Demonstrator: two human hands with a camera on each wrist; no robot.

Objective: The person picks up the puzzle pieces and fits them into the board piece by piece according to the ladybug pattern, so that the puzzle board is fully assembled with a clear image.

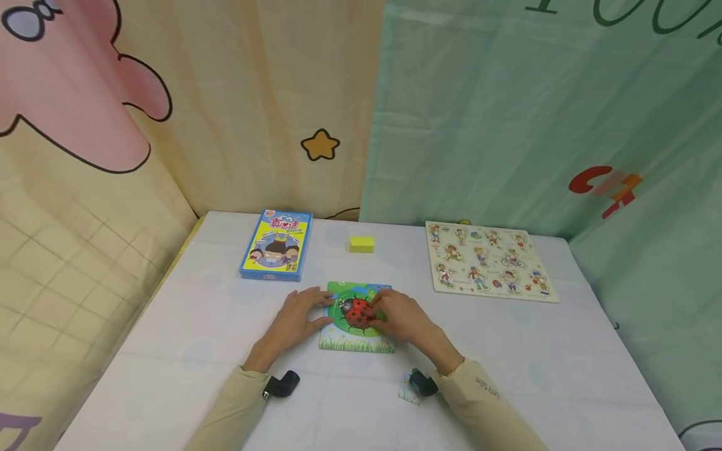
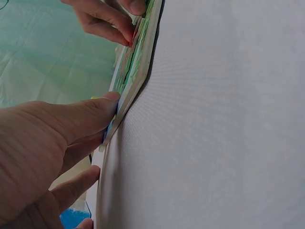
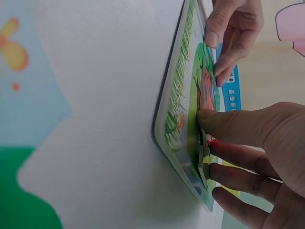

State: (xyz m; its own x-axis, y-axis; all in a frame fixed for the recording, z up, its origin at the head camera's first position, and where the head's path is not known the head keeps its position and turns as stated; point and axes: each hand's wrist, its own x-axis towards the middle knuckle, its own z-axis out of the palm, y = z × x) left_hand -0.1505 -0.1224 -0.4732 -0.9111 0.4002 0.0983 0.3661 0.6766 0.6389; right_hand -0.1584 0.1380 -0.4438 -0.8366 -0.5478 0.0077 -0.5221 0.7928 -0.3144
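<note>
The ladybird board [image 1: 356, 344] looks smooth, perhaps wooden.

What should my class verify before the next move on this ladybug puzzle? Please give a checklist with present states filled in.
1. Left hand touching the puzzle board: ok, thumb and fingers at its left edge.
2. Right hand gripping a puzzle piece: ok, between thumb and fingers.
3. That piece flush with the board: not ok, its edge stands raised in the right wrist view.
4. Every piece on the board: not ok, a loose piece lies on the table by the right wrist.
5. Held piece matching its spot: cannot tell, fingers partly cover it.
6. Blue box and yellow block apart from the board: ok.
</note>
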